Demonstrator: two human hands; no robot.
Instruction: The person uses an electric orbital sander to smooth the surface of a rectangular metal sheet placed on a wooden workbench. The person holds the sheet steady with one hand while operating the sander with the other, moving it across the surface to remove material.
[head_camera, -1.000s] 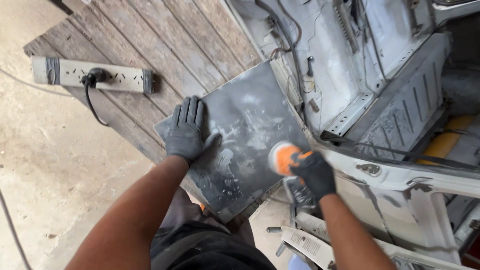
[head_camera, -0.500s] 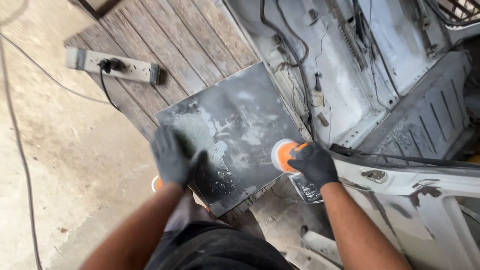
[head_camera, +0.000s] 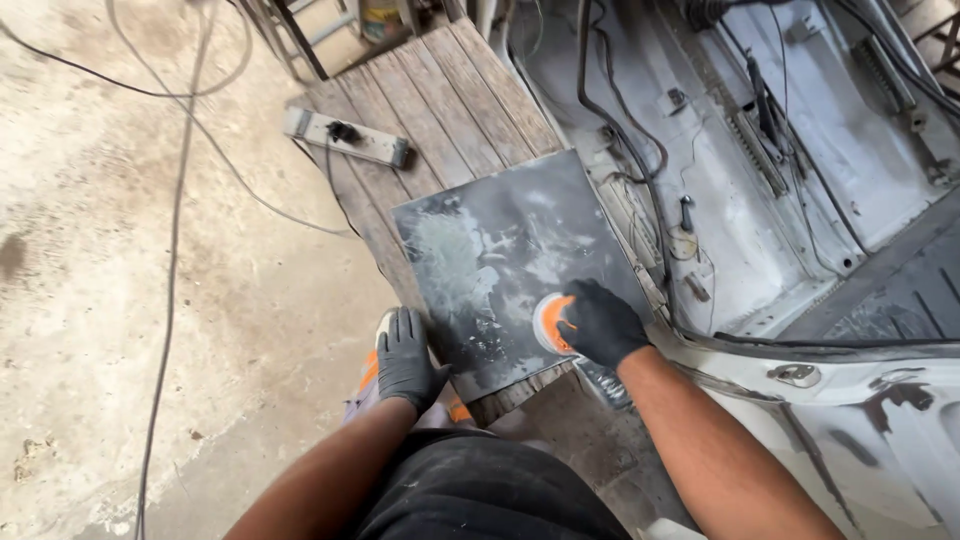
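Observation:
A dark grey metal panel (head_camera: 500, 260), scuffed with pale sanded patches, lies on a wooden plank platform (head_camera: 440, 110). My right hand (head_camera: 600, 322), in a black glove, grips a round orange sanding pad (head_camera: 548, 322) pressed flat on the panel's near right corner. My left hand (head_camera: 405, 360), also gloved in black, hangs off the panel's near left edge with fingers apart, holding nothing, just above my orange and grey shoe (head_camera: 368, 375).
A grey power strip (head_camera: 345, 137) with a black plug lies on the planks at the back. Cables (head_camera: 180, 180) trail over the dusty concrete floor at left. A stripped white vehicle body (head_camera: 780, 150) with loose wiring fills the right side.
My left hand has slid off the panel toward me and now hangs beside its near left edge. My right hand has kept the orange pad on the panel's near right part.

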